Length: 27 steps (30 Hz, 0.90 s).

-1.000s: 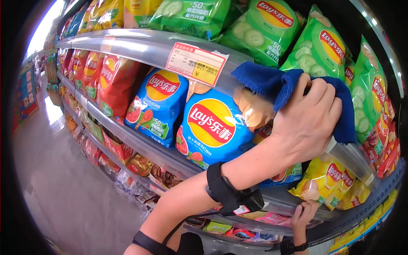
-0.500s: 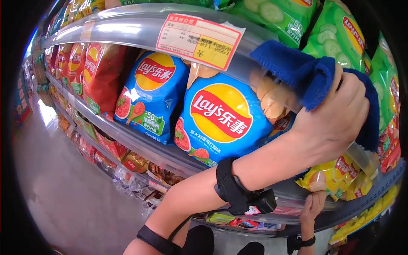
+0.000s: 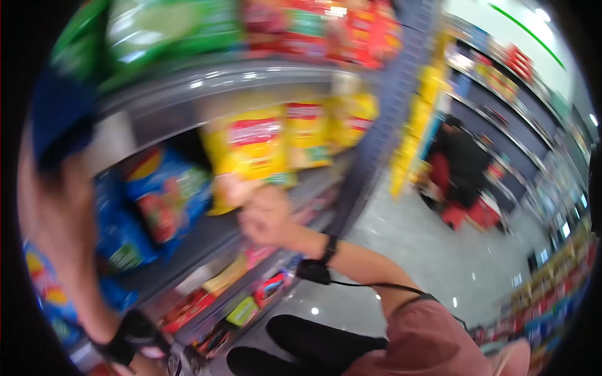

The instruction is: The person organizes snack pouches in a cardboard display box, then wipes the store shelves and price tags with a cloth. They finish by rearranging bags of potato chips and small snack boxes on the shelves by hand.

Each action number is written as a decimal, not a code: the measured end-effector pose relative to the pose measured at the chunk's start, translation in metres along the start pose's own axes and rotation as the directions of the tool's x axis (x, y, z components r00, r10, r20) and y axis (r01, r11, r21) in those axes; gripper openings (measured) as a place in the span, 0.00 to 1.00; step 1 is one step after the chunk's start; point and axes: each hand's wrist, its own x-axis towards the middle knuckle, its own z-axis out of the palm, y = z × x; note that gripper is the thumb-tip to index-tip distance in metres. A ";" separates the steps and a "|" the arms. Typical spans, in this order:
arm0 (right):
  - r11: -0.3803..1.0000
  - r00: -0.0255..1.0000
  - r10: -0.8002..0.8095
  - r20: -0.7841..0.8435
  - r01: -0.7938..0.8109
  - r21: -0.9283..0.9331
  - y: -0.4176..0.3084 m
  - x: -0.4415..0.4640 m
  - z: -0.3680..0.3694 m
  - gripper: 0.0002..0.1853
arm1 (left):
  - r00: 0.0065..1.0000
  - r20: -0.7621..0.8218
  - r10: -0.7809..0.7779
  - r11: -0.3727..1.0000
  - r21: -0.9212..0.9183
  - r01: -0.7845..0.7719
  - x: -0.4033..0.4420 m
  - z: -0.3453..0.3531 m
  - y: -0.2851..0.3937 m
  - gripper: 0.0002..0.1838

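Note:
At the far left, blurred by motion, my left hand [image 3: 66,188] is closed on a dark blue cloth [image 3: 59,119], beside the clear front edge of a shelf and a whitish label. My right hand [image 3: 266,213] has its fingers curled at the front edge of the shelf below, just in front of a yellow chip bag [image 3: 254,147]. Its fingers are smeared, but it looks closed over that edge. Blue chip bags [image 3: 166,194] stand between my two hands, leaning on the same shelf.
Green bags [image 3: 175,37] and red bags [image 3: 301,28] fill the shelf above. A dark upright post [image 3: 370,150] ends the rack. Beyond it, a person in dark clothes [image 3: 464,163] is low on the aisle floor [image 3: 401,232] near another shelf rack [image 3: 495,113]. Lower shelves hold small packets.
The view has swung to the right, bringing the aisle and the other person into sight. My left hand with the cloth now appears at the far left. My right hand stays near the yellow bags.

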 end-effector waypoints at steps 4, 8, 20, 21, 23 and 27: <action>0.998 0.997 0.069 0.029 -0.069 0.005 -0.007 0.009 -0.010 0.06 | 0.954 0.259 -0.151 0.987 -0.005 0.158 -0.034 0.030 -0.066 0.22; 0.996 0.996 0.069 0.053 -0.072 0.044 -0.006 0.009 -0.012 0.07 | 0.948 0.298 -0.112 0.993 0.011 0.114 -0.030 0.021 -0.064 0.26; 0.997 0.998 0.046 -0.041 -0.044 0.064 -0.001 0.005 -0.006 0.07 | 0.969 -0.135 0.205 0.967 0.181 -0.179 0.014 -0.011 -0.021 0.24; 0.996 0.998 0.051 -0.039 -0.048 0.070 -0.001 0.006 -0.007 0.07 | 0.967 -0.148 0.210 0.969 0.164 -0.185 0.018 -0.016 -0.010 0.25; 0.993 0.997 0.051 -0.052 -0.046 0.105 -0.001 0.007 -0.008 0.06 | 0.964 -0.149 0.222 0.968 0.150 -0.200 0.021 -0.020 0.002 0.29; 0.993 0.998 0.050 -0.029 -0.047 0.113 0.000 0.006 -0.010 0.07 | 0.954 -0.136 0.266 0.960 0.132 -0.249 0.024 -0.022 0.007 0.30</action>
